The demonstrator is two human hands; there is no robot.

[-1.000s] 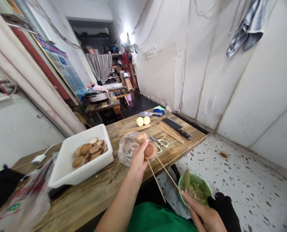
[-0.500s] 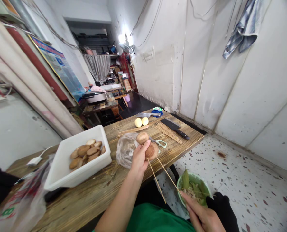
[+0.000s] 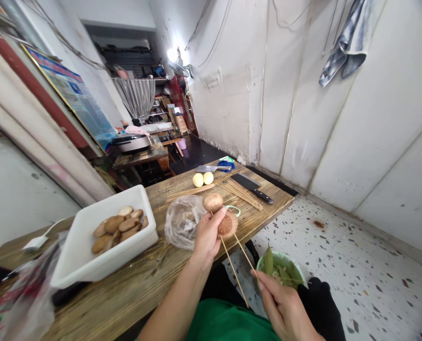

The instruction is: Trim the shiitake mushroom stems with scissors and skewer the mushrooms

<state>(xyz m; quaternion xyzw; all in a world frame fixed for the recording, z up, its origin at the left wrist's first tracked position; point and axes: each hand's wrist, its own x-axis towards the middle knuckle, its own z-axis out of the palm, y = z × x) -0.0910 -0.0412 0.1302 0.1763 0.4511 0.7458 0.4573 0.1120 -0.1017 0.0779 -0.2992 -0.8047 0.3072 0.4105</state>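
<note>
My left hand [image 3: 206,234] pinches a brown mushroom [image 3: 227,225] that is threaded on two thin bamboo skewers [image 3: 236,265]; a second mushroom [image 3: 213,202] sits further up the sticks. My right hand [image 3: 285,310] is closed on the lower end of one skewer, near the bottom of the view above my green clothing. The hands hold the skewers over the front edge of the wooden table [image 3: 140,279].
A white tub [image 3: 79,255] of mushrooms stands at left, with a clear plastic bag [image 3: 182,221] beside my left hand. Loose skewers [image 3: 241,192], a cleaver [image 3: 255,187], two pale round items [image 3: 203,179] and scissors lie further back. A green bowl [image 3: 284,270] of scraps sits on the floor.
My right hand has moved up and left along the skewer toward the mushroom. The mushrooms and my left hand have stayed almost in place while the view shifted a little.
</note>
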